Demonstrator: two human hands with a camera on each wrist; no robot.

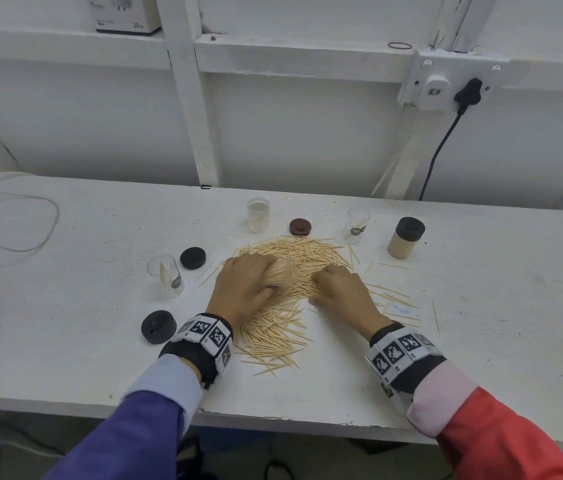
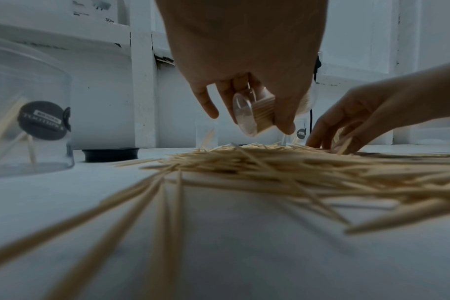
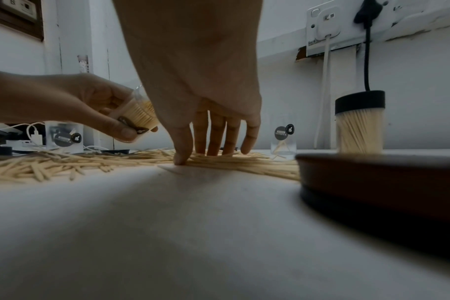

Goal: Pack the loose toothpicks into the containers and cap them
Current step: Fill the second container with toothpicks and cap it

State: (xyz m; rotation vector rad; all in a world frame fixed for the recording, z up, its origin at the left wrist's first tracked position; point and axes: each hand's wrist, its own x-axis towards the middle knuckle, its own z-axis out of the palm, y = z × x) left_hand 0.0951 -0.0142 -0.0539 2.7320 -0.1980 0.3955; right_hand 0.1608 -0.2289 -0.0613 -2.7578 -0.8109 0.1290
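Capped container point(image 1: 405, 238) right of toothpick pile point(image 1: 283, 317)

White counter point(image 1: 481, 341) strewn with toothpicks

Around the loose toothpick pile point(image 1: 283, 306): three open clear containers point(image 1: 258, 215) behind and left, a capped full container point(image 1: 405, 238) back-right, a brown cap point(image 1: 300, 226) behind, two black caps point(image 1: 193, 258) left.

A wide heap of loose pale wooden toothpicks point(image 1: 283, 299) is covering the middle of the white tabletop point(image 1: 498, 341). Three clear open plastic tubes point(image 1: 166, 275) point(image 1: 258, 214) point(image 1: 358, 224), three dark round caps point(image 1: 193, 258) point(image 1: 158, 326) point(image 1: 300, 226) and a full black-capped tube point(image 1: 405, 238) are ringing it. Bare surface is lying open at the near edge and far right.
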